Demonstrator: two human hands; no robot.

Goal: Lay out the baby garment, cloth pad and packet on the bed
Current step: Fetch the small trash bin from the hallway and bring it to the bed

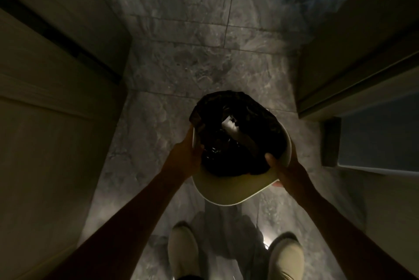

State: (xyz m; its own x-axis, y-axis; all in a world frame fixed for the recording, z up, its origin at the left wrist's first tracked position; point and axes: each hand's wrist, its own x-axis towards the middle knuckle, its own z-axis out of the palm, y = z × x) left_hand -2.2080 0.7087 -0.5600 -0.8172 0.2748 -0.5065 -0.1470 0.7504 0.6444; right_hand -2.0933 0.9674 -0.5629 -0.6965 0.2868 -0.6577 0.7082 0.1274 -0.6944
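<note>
Both hands grip a pale bin (pixel 229 191) lined with a black bag (pixel 238 143); the left hand (pixel 188 155) is closed on its left rim, the right hand (pixel 283 166) on its right rim, thumb hooked over the edge. Between the hands, something white (pixel 231 126) lies in the bag; I cannot tell what; grey tiled floor (pixel 192 64) lies beneath.

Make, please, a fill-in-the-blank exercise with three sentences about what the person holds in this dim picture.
1. The person grips the pale bin with ____ hands, the left hand and the right hand on opposite sides of its rim.
2. The bin is lined with a ____ plastic bag.
3. Under the bin lies a grey ____ floor, with two light shoes at the bottom of the view.

Missing words: both; black; tiled
</note>
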